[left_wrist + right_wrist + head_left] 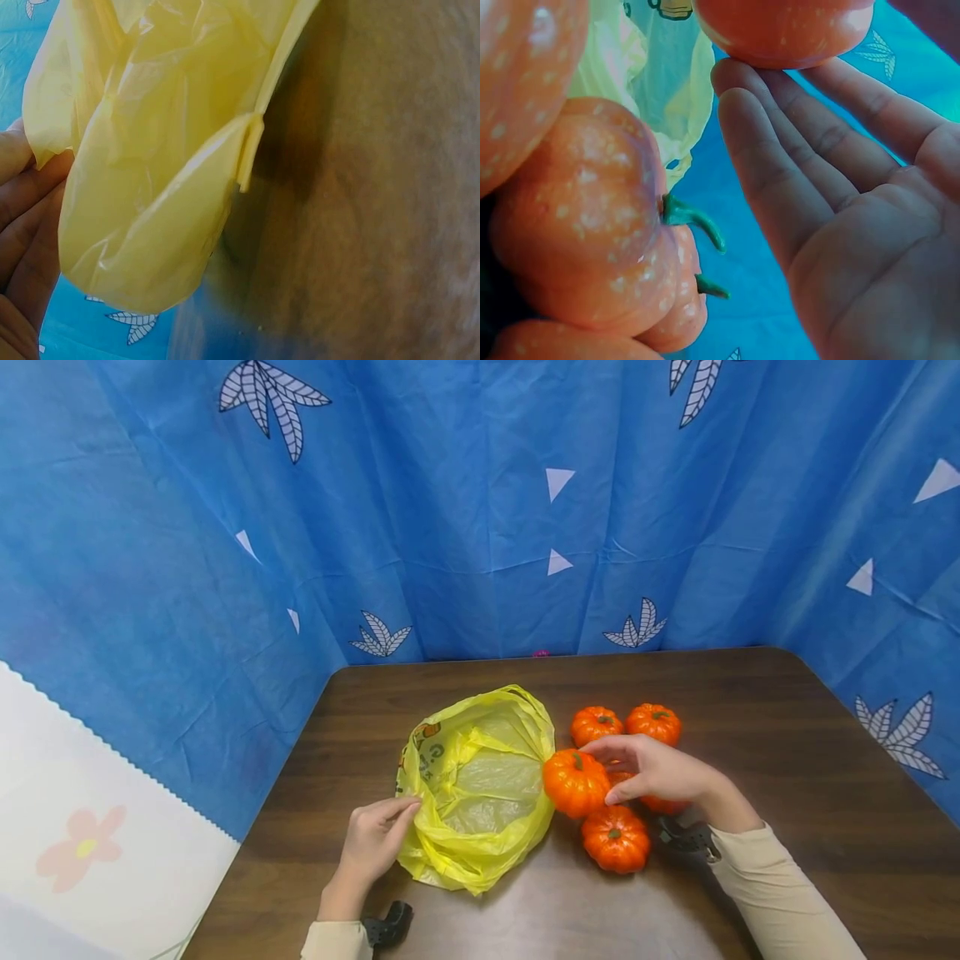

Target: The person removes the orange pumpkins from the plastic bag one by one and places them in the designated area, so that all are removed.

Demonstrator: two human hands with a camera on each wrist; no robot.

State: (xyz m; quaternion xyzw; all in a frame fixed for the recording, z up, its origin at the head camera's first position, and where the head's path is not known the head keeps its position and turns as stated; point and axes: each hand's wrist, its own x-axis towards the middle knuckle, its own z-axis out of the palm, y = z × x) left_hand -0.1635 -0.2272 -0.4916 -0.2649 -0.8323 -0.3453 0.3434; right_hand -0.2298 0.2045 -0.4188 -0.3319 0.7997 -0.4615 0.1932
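A yellow plastic bag point(487, 852) stands with its mouth spread on the table. My left hand point(377, 839) pinches its rim at the near left edge; the left wrist view has the bag's thin film point(150, 187) hanging from those fingers. My right hand point(663, 768) grips a small orange pumpkin point(576, 783) by its right side, beside the bag's right rim. The same pumpkin point(784, 34) appears at the top of the right wrist view, against the fingertips. Other pumpkins lie under and around this hand, such as one in front point(616, 839) and one behind point(654, 722), partly covered.
The dark wooden table point(787, 735) carries the bag and the pumpkins. Blue curtains point(487, 510) with white leaf prints hang behind and at the sides. A white cloth point(97, 860) with a flower print is at the left. Both wrists wear dark straps.
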